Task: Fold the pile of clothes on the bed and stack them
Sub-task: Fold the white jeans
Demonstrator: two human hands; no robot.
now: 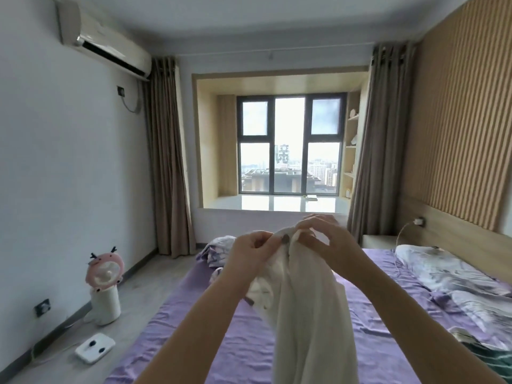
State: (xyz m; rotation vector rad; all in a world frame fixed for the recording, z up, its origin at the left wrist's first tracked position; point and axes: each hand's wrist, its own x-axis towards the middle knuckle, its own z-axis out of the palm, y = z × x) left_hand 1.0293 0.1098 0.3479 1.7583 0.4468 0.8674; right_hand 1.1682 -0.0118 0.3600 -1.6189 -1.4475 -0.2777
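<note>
- One white garment (302, 295) is held up over the bed (221, 342), pinched at its top by left hand (250, 252) and right hand (321, 234).
- No folded stack is seen; folding looks barely begun.

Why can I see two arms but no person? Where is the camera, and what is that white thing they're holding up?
The camera sits on the person's head and looks forward and down, so you see what they see: their own arms reaching out, never their face. There is only this one picture.

The left hand and the right hand are both pinching the top edge of a white garment. It hangs down between the arms, lifted above the bed, which has a purple sheet.

On the bed's right side lies a pillow, and a crumpled patterned cloth sits at its far end. On the floor to the left stands a pink and white fan. Straight ahead is a window.
</note>
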